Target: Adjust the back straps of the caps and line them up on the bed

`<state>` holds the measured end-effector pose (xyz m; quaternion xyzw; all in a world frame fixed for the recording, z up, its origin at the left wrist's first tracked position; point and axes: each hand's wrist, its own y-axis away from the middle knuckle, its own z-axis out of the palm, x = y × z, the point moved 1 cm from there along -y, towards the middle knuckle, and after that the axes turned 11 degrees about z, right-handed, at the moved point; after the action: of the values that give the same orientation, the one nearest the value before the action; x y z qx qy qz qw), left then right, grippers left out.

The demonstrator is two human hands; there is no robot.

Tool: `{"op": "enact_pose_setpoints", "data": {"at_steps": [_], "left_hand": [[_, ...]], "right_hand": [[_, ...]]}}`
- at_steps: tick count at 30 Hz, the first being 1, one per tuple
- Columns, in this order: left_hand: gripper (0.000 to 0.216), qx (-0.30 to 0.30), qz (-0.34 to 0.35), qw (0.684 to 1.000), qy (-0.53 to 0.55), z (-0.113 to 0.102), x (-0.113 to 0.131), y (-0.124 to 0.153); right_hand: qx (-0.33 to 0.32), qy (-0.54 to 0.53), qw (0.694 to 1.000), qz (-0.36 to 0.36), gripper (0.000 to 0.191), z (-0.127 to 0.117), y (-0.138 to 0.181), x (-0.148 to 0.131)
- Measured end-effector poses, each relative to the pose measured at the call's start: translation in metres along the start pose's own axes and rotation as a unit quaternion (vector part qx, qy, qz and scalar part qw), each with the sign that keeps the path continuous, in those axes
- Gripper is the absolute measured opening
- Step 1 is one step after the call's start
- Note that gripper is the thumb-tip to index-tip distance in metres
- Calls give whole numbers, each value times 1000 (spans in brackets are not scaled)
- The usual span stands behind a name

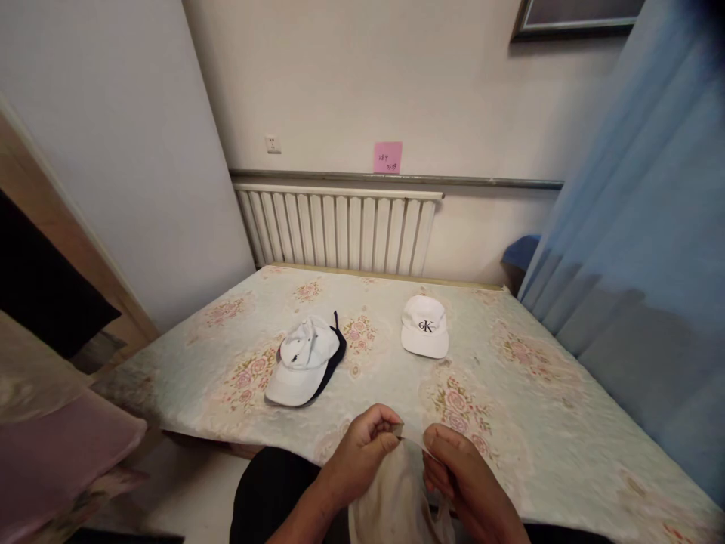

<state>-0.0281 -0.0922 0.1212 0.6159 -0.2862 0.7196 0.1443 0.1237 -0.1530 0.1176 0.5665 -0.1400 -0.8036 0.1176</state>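
Your left hand (368,446) and right hand (461,468) pinch the slack beige cloth (393,499) by its upper edge, close before you

Light, soft and unlikely to break, it should fold easily; that thin edge seems the surest hold, fingertips closed on it, though its full shape is hard to tell; beyond, on the floral bedspread (192,378), sits a round-crowned white CK cap (424,329), and left of it a creased white cap with a small dark emblem (306,347) overlaps a dark cap (336,359)
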Motion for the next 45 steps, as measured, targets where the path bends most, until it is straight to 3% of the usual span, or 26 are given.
{"op": "enact_pose_setpoints", "data": {"at_steps": [10,18,26,39,45], "left_hand": [[14,-15,-4,998,-60,-4,0,1],[14,-29,-2,997,-71,0,2,2],[16,-22,0,998,-65,-1,-8,2],[17,-46,14,996,-73,-1,-12,4],[19,-46,19,996,-73,0,-12,4]], "right_hand": [[62,164,984,-15,32,-10,-5,-1],[5,146,989,-13,31,-12,-6,2],[5,98,995,5,34,-7,-9,2],[31,133,991,2,26,-12,-13,6],[12,126,992,5,25,-11,-13,7]]}}
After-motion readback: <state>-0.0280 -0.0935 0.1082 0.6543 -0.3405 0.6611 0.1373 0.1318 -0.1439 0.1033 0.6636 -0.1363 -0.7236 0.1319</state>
